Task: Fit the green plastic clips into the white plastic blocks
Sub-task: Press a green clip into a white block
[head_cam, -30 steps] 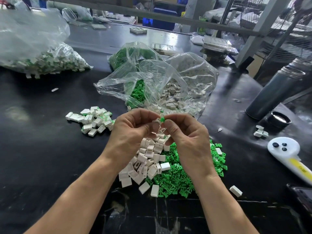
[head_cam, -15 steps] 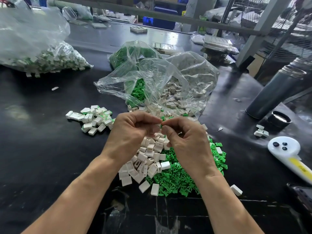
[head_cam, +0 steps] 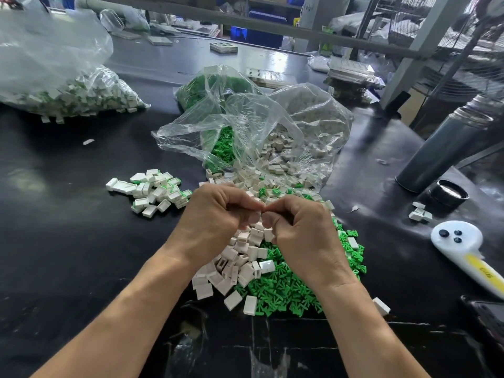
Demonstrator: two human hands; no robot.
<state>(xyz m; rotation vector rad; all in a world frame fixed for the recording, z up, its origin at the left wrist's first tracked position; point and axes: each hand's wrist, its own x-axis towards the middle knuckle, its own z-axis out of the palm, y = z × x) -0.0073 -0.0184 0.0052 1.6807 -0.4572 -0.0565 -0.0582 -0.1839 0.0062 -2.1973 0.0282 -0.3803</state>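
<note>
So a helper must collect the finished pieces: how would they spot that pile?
Start at the big clear bag spilling parts at the middle of the black table. Left of its mouth, apart from the loose heaps, lies the small finished pile. Only there do the white blocks show green clips fitted inside.

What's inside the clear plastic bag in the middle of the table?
The clear bag holds green clips on its left side and white blocks on the right, spilling toward the hands. Crumpled plastic hides how deep either heap goes.
</note>
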